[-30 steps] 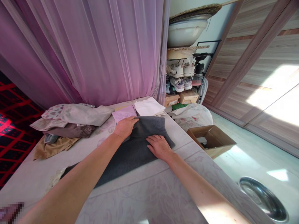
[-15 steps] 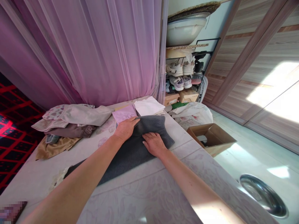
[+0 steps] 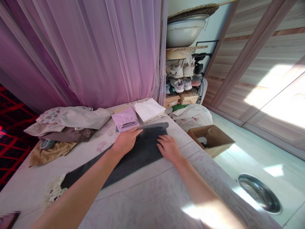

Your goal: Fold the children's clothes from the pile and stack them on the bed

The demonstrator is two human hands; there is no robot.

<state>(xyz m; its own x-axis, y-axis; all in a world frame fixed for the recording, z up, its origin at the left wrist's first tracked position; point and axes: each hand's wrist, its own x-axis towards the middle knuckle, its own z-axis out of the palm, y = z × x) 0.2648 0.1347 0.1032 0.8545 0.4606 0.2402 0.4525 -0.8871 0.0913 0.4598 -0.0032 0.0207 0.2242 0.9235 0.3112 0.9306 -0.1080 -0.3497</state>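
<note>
Centre: left hand (image 3: 124, 142) pinches dark cloth (image 3: 135, 163), long axis to lower left; open right hand (image 3: 170, 148) nearer right end.

Purple curtains (image 3: 114, 51) hang beside a sunlit wooden wardrobe (image 3: 257, 63).

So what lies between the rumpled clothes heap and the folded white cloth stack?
A folded lilac cloth, with a yellow cloth's edge behind it, in the head view.

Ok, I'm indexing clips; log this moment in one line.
left hand holds dark garment edge | right hand rests on it | beyond: lilac cloth, white cloth
</note>
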